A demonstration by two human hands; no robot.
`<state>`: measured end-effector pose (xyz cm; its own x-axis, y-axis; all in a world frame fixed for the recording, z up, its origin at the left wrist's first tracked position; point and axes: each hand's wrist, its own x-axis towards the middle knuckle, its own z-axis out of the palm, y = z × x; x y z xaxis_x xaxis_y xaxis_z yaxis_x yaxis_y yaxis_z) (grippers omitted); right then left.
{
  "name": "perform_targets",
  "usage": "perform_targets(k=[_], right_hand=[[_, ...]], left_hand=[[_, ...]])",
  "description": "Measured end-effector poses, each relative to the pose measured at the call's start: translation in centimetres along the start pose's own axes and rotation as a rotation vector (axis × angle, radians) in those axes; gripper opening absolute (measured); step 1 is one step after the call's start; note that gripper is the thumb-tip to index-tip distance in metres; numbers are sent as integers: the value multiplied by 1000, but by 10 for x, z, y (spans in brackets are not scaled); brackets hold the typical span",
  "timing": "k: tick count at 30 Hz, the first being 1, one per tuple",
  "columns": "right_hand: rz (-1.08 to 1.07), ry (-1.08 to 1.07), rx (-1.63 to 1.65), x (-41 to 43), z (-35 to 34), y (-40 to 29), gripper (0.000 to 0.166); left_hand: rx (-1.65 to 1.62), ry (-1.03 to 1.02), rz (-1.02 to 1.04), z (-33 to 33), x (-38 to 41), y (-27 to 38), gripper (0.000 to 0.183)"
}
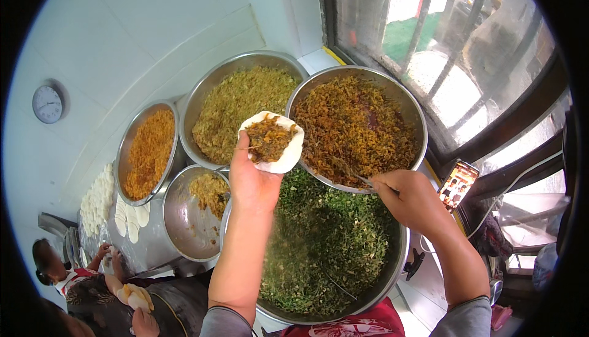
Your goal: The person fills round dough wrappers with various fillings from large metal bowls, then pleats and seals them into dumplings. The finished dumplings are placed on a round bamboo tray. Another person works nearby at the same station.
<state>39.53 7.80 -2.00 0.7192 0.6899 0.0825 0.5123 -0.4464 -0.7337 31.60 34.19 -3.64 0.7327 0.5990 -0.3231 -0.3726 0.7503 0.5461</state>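
Note:
My left hand (253,180) holds a round flat dough wrapper (289,153) open on its palm, thumb over the edge. Brown and orange chopped filling (271,139) lies on the wrapper. With fingers closed on a thin metal utensil (363,179), my right hand (405,194) is at the near rim of a steel bowl (425,139) of brown-orange filling. The utensil's tip is sunk in that filling, so its kind cannot be told. Below both hands stands a large steel bowl (404,263) of chopped green filling.
Steel bowls of yellow-green filling (248,97) and orange filling (149,153) stand at left, near a mostly bare bowl (184,226). Dough pieces (97,199) lie on the metal table (152,240). Co-workers (50,263) work at lower left. A lit phone (460,183) leans by the window.

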Motion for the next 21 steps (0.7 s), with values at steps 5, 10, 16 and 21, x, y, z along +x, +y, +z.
perform_targets(k=[5, 10, 16, 21], right_hand=[[299, -63, 217, -8, -5, 5, 26], [653, -42, 634, -1, -6, 9, 32], [600, 122, 458, 0, -17, -16, 37], [202, 316, 10, -19, -4, -19, 27]], left_hand=[[-11, -17, 29, -18, -6, 7, 46], [12, 14, -37, -21, -16, 3, 48], [55, 52, -87, 1, -31, -25, 50], [-21, 6, -232, 42, -29, -55, 40]])
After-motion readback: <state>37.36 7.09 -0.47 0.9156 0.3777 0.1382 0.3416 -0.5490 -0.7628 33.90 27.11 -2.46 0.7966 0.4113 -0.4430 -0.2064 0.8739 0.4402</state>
